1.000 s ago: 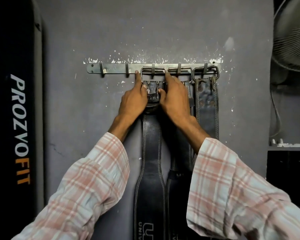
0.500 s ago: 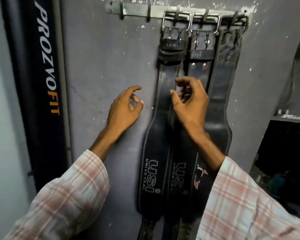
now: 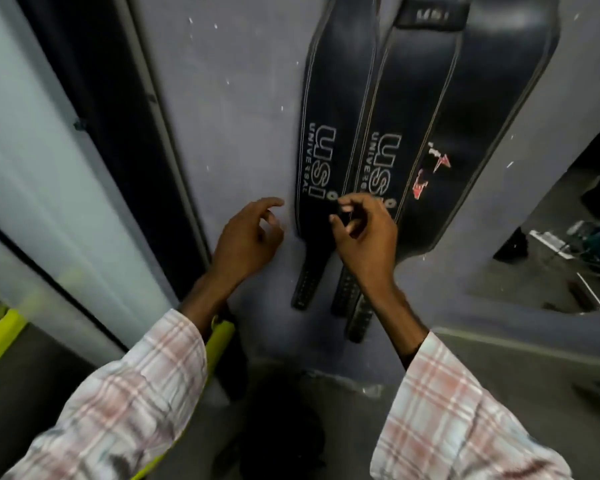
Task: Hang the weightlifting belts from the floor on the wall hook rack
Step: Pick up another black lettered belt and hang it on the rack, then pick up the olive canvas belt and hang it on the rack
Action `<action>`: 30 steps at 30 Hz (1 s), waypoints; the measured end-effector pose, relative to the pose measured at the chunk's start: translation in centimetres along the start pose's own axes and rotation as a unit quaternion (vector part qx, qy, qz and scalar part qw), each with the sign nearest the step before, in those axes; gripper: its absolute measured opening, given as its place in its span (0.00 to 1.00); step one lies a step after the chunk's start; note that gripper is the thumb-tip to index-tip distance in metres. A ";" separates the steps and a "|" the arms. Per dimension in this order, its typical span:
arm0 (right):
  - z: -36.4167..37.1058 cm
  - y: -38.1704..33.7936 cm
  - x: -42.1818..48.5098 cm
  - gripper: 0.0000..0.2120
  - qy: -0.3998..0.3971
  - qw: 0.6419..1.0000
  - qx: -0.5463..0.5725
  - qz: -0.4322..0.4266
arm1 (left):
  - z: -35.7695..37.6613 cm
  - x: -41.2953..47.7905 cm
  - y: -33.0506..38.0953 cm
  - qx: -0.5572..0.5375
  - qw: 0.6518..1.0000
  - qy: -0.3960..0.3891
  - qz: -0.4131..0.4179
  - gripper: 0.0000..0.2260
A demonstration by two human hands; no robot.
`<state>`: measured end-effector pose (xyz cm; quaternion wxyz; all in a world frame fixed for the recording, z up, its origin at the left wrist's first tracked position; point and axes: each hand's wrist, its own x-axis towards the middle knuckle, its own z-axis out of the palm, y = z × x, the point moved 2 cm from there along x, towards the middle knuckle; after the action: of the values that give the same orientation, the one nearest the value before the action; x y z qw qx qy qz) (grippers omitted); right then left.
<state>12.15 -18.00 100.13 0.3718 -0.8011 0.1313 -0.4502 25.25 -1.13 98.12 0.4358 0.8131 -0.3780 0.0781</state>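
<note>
Three black leather weightlifting belts hang flat against the grey wall: the left belt [image 3: 329,109] and the middle belt [image 3: 392,112] carry white USI lettering, the right belt [image 3: 482,109] a red mark. Their hook rack is above the frame, out of sight. My left hand [image 3: 248,242] hovers in front of the bare wall just left of the belts, fingers loosely curled, holding nothing. My right hand [image 3: 364,237] is in front of the lower ends of the left and middle belts, fingers loosely bent and empty. A dark shape [image 3: 278,431] lies on the floor below, too dim to identify.
A tall black padded post [image 3: 118,133] stands left of the wall. Yellow-green bars [image 3: 0,337] run along the lower left. An opening at the right [image 3: 568,258] shows a cluttered floor area. The grey floor [image 3: 516,382] meets the wall below the belts.
My view has tilted down from the hook rack to the belts' lower ends and the floor. Both hands have left the buckle and dropped down the wall, empty.
</note>
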 end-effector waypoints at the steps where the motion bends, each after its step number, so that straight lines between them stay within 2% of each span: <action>1: 0.1 1.3 -2.1 0.11 -0.011 1.000 0.002 0.011 | 1.1 -1.9 -1.0 0.008 1.000 -0.014 -0.011 0.19; 9: 2.9 12.1 -17.7 0.08 -0.085 0.984 -0.030 0.156 | 9.3 -16.1 -10.0 0.037 0.980 -0.118 -0.154 0.21; 13: 4.3 16.5 -24.7 0.10 -0.109 0.969 -0.009 0.222 | 13.5 -22.4 -14.4 0.009 0.965 -0.166 -0.203 0.17; 17: 6.6 22.2 -32.1 0.07 -0.116 0.959 -0.031 0.255 | 19.7 -28.3 -21.5 0.025 0.941 -0.223 -0.252 0.20; 20: 8.6 27.3 -38.6 0.13 -0.114 0.936 -0.059 0.327 | 24.5 -32.8 -25.7 0.042 0.915 -0.270 -0.295 0.19; 24: 12.3 33.6 -47.7 0.10 -0.145 0.912 -0.084 0.375 | 31.8 -39.9 -33.6 0.075 0.887 -0.326 -0.320 0.18; 26: 14.8 37.0 -53.1 0.13 -0.160 0.896 -0.080 0.406 | 35.3 -44.2 -38.3 0.073 0.867 -0.328 -0.369 0.18; 27: 16.2 38.7 -55.8 0.15 -0.170 0.887 -0.081 0.423 | 37.0 -46.4 -40.6 0.064 0.868 -0.314 -0.380 0.17; 30: 20.9 43.7 -63.7 0.14 -0.203 0.863 -0.088 0.454 | 41.4 -52.3 -46.4 0.039 0.849 -0.303 -0.431 0.12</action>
<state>-0.92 -3.44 22.53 0.4819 -0.7557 0.4411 -0.0453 11.88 11.22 18.96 0.2571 0.8940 -0.0996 -0.3532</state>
